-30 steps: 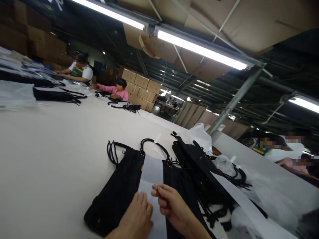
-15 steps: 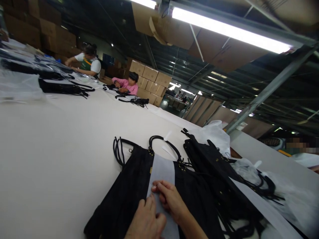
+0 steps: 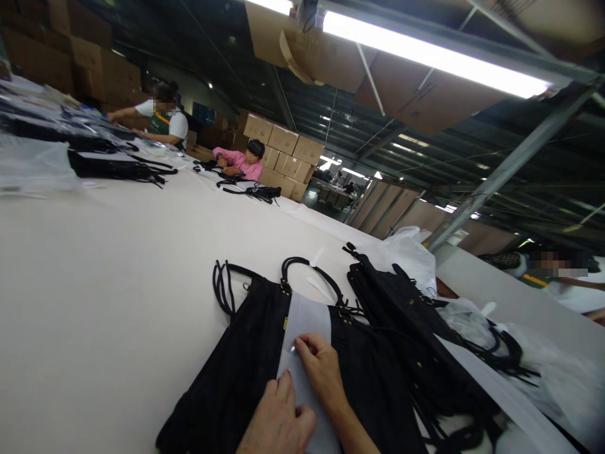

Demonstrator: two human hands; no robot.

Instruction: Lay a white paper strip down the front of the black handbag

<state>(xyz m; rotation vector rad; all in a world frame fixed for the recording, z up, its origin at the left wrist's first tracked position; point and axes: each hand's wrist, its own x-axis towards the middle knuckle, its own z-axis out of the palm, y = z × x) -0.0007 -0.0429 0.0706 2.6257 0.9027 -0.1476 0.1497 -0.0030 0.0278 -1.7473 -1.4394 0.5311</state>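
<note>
A black handbag (image 3: 231, 372) lies on the table in front of me, its two looped handles pointing away. A pale grey paper strip (image 3: 309, 318) runs across the bag's middle. My left hand (image 3: 280, 416) rests on the strip's lower part, fingers bent and pressed together at its left edge. Just above it, my right hand (image 3: 322, 372) pinches thumb and forefinger together over the strip. A tiny shiny bit shows at those fingertips, too small to name. A small gold tag (image 3: 285, 323) sits beside the strip.
More black bags (image 3: 401, 302) with paper and clear plastic lie to the right. At the far left are plastic-wrapped bags (image 3: 108, 165). Two people work across the white table (image 3: 118, 265); another is at the far right. Cartons (image 3: 283, 154) stand stacked behind.
My right hand has drawn back slightly from the left fingertips, and its wrist has turned. A shiny bit now shows at its fingertips. My left hand stays in place on the strip.
</note>
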